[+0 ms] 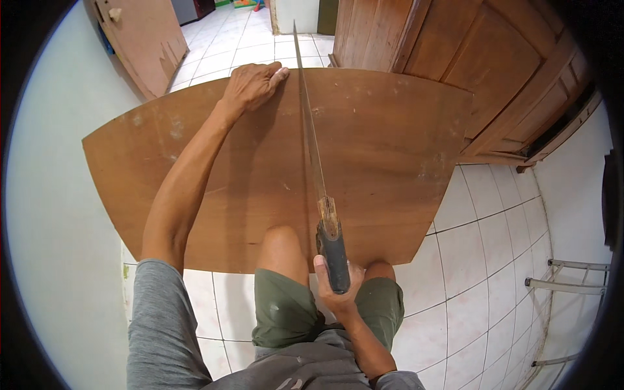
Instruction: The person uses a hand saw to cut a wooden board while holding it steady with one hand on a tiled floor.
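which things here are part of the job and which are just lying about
In use:
handsaw, gripped by the right hand
brown board, left hand at its far edge

Just around:
wooden cabinet
pinkish door
metal frame by the right wall

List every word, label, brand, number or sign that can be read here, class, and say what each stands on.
None can be read: no legible text shows on the saw or wooden board.
Colourful items at the top edge: too small to tell.
Grey shirt: no readable words.
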Motion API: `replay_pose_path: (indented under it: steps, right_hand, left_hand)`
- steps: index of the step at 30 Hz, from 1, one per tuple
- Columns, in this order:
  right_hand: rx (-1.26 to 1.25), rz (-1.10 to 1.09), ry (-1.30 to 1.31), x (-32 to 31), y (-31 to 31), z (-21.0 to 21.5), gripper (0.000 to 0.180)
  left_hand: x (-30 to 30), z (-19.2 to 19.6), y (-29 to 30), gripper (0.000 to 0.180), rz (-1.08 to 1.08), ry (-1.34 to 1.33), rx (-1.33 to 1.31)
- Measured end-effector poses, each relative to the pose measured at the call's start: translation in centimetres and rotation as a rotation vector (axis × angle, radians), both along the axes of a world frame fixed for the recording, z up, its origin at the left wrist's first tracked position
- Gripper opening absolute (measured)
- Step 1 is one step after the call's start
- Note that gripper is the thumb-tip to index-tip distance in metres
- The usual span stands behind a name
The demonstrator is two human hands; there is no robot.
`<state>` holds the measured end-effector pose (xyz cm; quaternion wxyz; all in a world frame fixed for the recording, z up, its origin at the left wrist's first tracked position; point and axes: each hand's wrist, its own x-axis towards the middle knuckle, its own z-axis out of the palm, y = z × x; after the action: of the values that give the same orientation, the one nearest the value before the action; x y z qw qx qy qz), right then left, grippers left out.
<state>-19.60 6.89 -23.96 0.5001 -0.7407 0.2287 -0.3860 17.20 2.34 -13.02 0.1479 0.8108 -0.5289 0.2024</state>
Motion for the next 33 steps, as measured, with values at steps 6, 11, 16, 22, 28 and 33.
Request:
replay_pose_path:
  steps: [6,11,16,22,28,33]
  right_hand:
    - [-0.016,0.049,0.058,0.1,-0.4,0.3,0.018]
    - [0.029,0.062,0.057,0.1,0.3,0.1,0.015]
    - [0.135,0.062,-0.067,0.6,-0.1,-0.6,0.013]
    - [0.072,-0.072,0.086,-0.4,-1.9,-2.4,0.019]
    - [0.022,-0.05,0.012,1.1,1.3,-2.5,0.023]
    - [-0.158,-0.065,-0.039,2.9,2.3,-7.8,0.023]
  left_hand:
    - [0.4,-0.7,1.1,0.051,0.055,0.038,-0.02]
    - [0.6,-0.5,1.3,0.051,0.076,0.076,0.096]
    - [2.3,-2.9,0.1,0.043,0.039,-0.033,0.056]
    - [2.1,-2.1,0.9,0.045,-0.014,-0.013,-0.088]
    - [1.4,-3.1,1.1,0.048,0.054,-0.075,-0.073]
    - [1.1,-3.8,1.3,0.052,0.005,-0.078,-0.272]
